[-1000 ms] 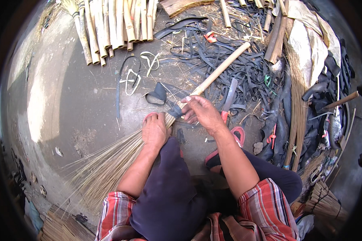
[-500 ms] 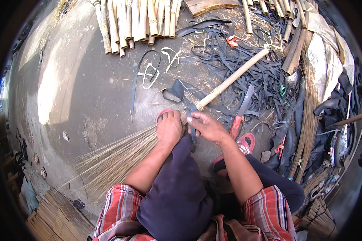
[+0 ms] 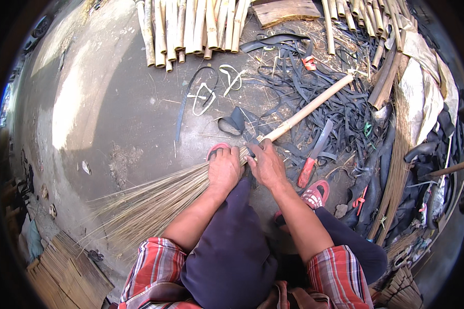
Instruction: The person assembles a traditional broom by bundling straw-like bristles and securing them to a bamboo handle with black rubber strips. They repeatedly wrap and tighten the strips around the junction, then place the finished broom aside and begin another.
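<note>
A broom lies slantwise across my raised knee, with thin straw bristles [image 3: 154, 201] fanning to the lower left and a bamboo handle [image 3: 314, 105] pointing to the upper right. My left hand [image 3: 225, 167] is closed round the bristles just below the neck. At the neck, where straw meets bamboo, a black rubber strip [image 3: 251, 148] is wrapped. My right hand [image 3: 268, 164] is closed there on the strip, thumb and fingers against the binding; its fingertips are partly hidden.
A knife with a red handle [image 3: 306, 172] lies right of my hands, beside a heap of black rubber strips [image 3: 325, 103]. Cut bamboo poles [image 3: 198, 31] are stacked at the far side. Long straw bundles [image 3: 394, 170] lie at the right. My foot in a red sandal [image 3: 314, 194] is near the knife.
My right hand has turned and closed in on the broom's neck; the strip that hung below its fingers no longer shows there. The whole view has shifted slightly. My left hand keeps its grip.
</note>
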Action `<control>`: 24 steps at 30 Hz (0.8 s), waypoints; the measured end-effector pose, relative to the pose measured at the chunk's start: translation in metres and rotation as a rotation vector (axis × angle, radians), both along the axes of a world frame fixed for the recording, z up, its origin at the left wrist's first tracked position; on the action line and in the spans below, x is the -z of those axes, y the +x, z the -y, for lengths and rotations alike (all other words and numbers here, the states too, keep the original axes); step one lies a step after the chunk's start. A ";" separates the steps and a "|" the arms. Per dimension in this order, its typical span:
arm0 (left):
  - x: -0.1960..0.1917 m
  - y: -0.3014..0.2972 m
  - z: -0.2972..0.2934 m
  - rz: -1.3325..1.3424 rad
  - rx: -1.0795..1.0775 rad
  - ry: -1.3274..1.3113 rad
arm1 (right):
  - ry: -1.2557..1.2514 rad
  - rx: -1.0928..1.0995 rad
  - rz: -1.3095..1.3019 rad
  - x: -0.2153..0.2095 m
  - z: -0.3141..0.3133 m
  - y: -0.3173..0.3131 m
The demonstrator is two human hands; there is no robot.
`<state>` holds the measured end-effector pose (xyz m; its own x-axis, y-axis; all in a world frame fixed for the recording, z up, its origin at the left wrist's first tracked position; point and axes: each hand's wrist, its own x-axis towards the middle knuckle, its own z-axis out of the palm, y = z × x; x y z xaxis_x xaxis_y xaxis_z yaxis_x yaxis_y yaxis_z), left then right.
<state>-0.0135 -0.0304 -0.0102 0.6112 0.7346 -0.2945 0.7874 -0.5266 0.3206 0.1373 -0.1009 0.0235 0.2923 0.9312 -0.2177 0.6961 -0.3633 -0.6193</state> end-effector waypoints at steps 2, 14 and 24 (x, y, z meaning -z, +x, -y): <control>0.001 0.000 0.001 0.069 0.007 0.126 | 0.000 -0.003 0.044 0.008 0.001 -0.002; -0.048 0.004 -0.045 -0.082 -0.022 -0.493 | -0.011 0.646 -1.347 0.054 0.020 -0.013; 0.010 0.007 -0.013 -0.065 -0.049 0.025 | -0.011 0.038 -0.717 -0.040 -0.030 0.010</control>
